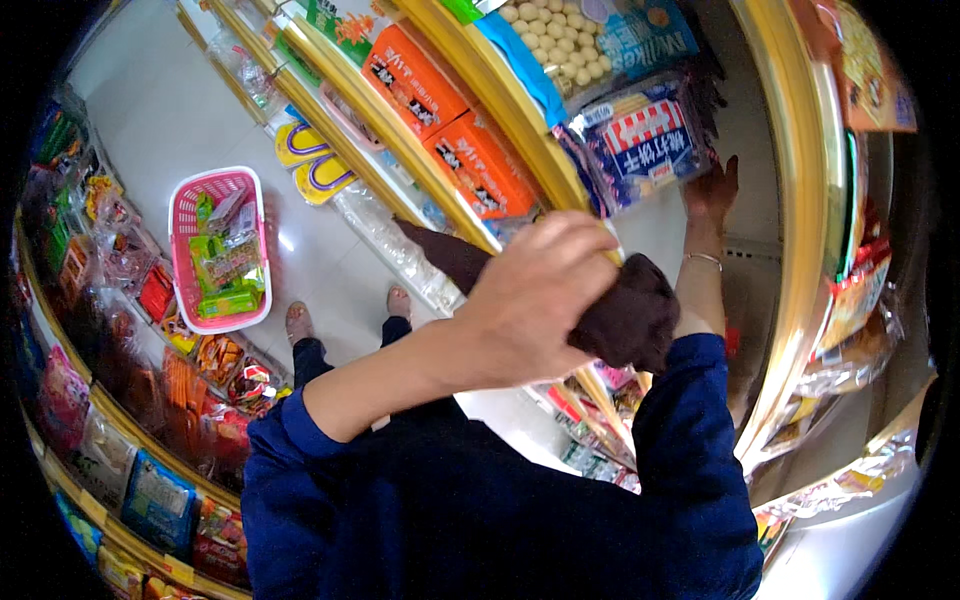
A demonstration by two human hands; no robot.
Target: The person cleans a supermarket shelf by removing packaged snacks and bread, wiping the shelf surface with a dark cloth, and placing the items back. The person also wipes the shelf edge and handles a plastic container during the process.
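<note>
My left hand [545, 290] is closed around a dark brown cloth [625, 325], and the cloth's other end sticks out past the wrist toward the left. It is at the front edge of a yellow-trimmed shelf [530, 115]. Deeper in the shelf, my right hand [710, 195] reaches in with fingers stretched, against the near right edge of a blue biscuit packet [645, 140]. Some of its fingers are hidden by the packet. Behind that packet stands a light-blue bag with round cream-coloured pieces [560, 45].
Orange packets [475, 160] line the shelf level to the left. A pink and white basket [218, 320] with green packets stands on the tiled floor. Snack shelves [150, 470] run along the left, and another yellow-edged shelf [790, 230] rises close to my right arm.
</note>
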